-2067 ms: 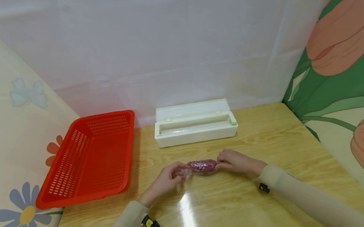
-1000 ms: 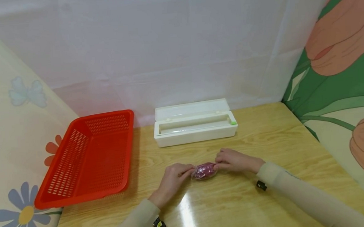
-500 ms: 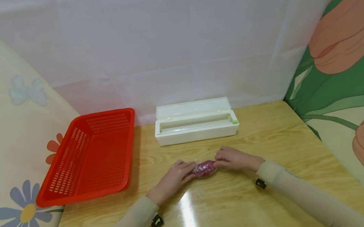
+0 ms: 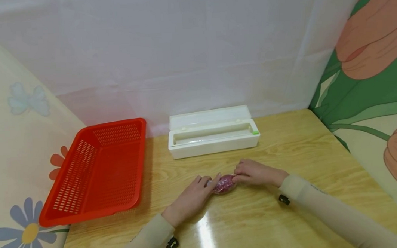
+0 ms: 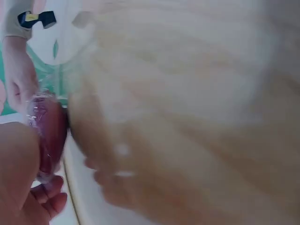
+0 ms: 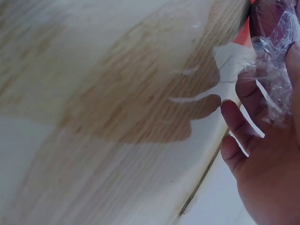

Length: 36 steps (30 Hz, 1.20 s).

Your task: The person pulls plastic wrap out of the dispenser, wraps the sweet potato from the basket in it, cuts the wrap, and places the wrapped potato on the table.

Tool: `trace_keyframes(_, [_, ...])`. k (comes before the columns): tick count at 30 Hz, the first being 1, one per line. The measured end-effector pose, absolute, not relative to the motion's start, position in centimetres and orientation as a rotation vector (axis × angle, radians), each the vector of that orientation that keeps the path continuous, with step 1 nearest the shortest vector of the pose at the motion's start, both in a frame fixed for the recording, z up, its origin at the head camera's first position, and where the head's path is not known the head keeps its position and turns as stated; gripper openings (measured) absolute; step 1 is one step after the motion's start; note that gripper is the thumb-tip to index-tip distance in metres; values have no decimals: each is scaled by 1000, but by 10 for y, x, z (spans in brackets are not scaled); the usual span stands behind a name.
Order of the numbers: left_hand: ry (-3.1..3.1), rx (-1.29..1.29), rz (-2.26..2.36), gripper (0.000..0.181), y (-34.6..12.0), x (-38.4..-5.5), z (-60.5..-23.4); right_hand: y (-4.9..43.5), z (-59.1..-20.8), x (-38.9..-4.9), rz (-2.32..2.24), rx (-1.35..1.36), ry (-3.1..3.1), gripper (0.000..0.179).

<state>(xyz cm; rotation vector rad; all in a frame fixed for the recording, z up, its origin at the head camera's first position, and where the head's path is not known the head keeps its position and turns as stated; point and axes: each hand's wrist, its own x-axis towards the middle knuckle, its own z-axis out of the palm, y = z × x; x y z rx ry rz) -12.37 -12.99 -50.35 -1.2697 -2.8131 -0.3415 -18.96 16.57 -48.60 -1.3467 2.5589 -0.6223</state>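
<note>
A small purple-red sweet potato (image 4: 224, 184) in clear cling film lies low over the table between both hands. My left hand (image 4: 193, 197) grips its left end, with the thumb across the near top side; the left wrist view shows fingertips curled by that end of the wrapped sweet potato (image 5: 49, 131). At the right end, my right hand (image 4: 259, 173) pinches the gathered film. Crumpled cling film (image 6: 277, 70) shows between the thumb and fingers in the right wrist view, where the other fingers of my right hand (image 6: 267, 173) are loosely bent.
Behind the hands stands a long white cling film box (image 4: 214, 147) with its lid raised and a green tab at its right end. A red perforated basket (image 4: 138, 172) sits at the left. The wooden table (image 4: 287, 145) meets a white backdrop.
My left hand has shifted right and closer around the left end of the sweet potato, its loose film gathered in. The right hand has moved slightly left, keeping its pinch.
</note>
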Motion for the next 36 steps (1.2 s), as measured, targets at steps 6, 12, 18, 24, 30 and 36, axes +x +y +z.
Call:
trace_keyframes(6, [-2880,-1144,-604,69,-128,-121,-499,165,-485,-188,-588,-1346,2548,26])
trace_keyframes(12, [-2556,-1122,-988,44,-132,-123,-493,166,-485,-188,-577,-1327,2540,26])
trace_keyframes(18, [-2521,-1288,-871,42,-136,-132,-500,166,-487,-189,-590,-1327,2531,26])
trace_keyframes(24, [-2637,-1340,-795,44,-136,-137,-500,166,-487,-189,-615,-1343,2533,26])
trace_keyframes(30, [-2704,-1313,-885,44,-135,-139,-498,170,-485,-188,-655,-1264,2516,24])
trace_keyframes(36, [-2718,-1259,-1014,39,-132,-141,-500,175,-479,-185,-635,-1131,2510,22])
